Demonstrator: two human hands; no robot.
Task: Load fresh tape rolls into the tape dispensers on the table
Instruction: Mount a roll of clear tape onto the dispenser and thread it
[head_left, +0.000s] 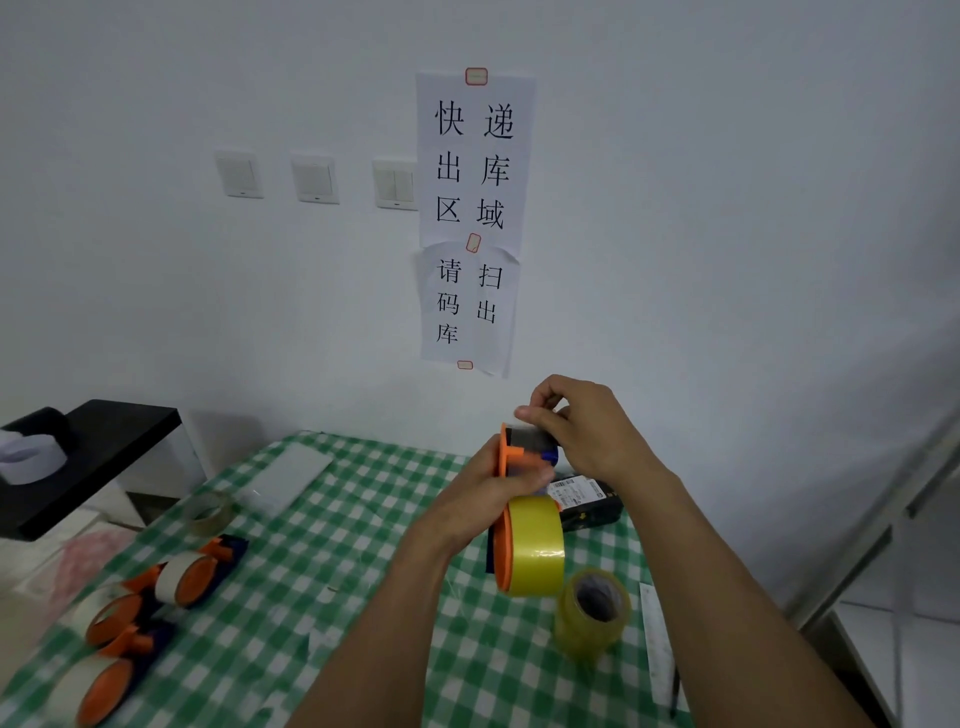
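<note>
1. The left hand (485, 501) is wrapped around the middle of an orange tape dispenser (511, 467), holding it upright in the air above the table (322, 551), right of centre.
2. A yellow tape roll (535, 545) sits on the lower end of that dispenser, just below the left hand's fingers.
3. The right hand (576, 426) is at the dispenser's top end, its thumb and fingertips pinched together on a pale strip there; whether that strip is tape cannot be told.
4. A second yellow tape roll (592, 613) stands on the tablecloth at the near right, just below the held dispenser and apart from it.
5. A clear tape roll (210, 512) lies flat on the cloth at the left, farther back.
6. Three more orange dispensers lie in a row along the near left edge of the table, each with a pale roll on it: one (195, 571) farthest back, one (117, 616) in the middle, one (98, 691) nearest.
7. A black handheld device with a white barcode label (587, 499) lies on the table behind the held dispenser, partly hidden by it.
8. A clear ruler (657, 644) lies along the right edge of the table.
9. On the wall beyond hang two paper sheets with printed characters (472, 218), with three light switches (314, 177) to their left.
10. A black shelf (93, 457) stands to the far left of the table.
</note>
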